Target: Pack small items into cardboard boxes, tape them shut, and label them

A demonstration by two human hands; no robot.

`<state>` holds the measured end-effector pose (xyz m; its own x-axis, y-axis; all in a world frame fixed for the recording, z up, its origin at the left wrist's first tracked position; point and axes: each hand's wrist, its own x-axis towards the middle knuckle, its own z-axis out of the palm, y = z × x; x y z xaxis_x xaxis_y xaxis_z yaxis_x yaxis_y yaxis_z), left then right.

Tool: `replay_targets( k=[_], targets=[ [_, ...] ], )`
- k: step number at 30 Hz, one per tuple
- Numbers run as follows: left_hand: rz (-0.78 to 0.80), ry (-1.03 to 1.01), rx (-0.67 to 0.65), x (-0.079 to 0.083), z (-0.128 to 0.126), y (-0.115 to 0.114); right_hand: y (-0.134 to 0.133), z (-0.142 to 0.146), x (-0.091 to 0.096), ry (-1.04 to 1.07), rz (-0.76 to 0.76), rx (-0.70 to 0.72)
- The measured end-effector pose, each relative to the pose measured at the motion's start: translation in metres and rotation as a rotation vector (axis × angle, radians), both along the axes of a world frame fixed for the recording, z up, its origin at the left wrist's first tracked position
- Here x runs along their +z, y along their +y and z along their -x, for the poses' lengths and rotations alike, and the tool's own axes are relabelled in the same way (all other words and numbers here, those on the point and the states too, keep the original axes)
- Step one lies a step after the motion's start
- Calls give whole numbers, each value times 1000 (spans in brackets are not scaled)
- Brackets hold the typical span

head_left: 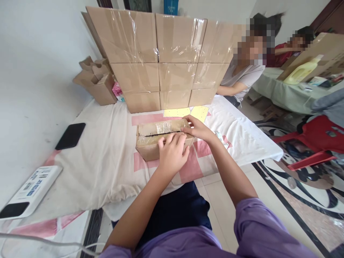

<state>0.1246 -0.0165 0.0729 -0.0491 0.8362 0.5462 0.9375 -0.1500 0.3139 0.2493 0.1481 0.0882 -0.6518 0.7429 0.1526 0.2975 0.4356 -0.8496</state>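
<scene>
A small cardboard box (150, 148) rests on the cloth-covered table in front of me. Clear tape runs over its top, where a dark gap shows between two flaps. My left hand (173, 152) lies over the near flap, its bent fingertips at the gap and its thumb lower down by the front side. At the box's right end, my right hand (197, 128) holds the corner with its thumb and fingers. Part of the box's front and right side is hidden by my hands. Just behind it lies a flat yellow sheet (176, 112).
Stacked taped cartons (135, 77) form a wall at the back, beside an open carton (103, 87). A black pad (70, 136) and a white device (34, 186) lie left. A co-worker (242, 79) sits behind the stack; a red chair (322, 136) stands right.
</scene>
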Motion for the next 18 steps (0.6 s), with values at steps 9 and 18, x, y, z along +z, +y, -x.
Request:
replay_targets(
  k=[9,18],
  targets=[
    [86,127,-15,17,7,12,-9,8,-2,89,74,-97],
    [52,195,-24,17,3,16,-9,6,-3,91,136,-109]
  ],
)
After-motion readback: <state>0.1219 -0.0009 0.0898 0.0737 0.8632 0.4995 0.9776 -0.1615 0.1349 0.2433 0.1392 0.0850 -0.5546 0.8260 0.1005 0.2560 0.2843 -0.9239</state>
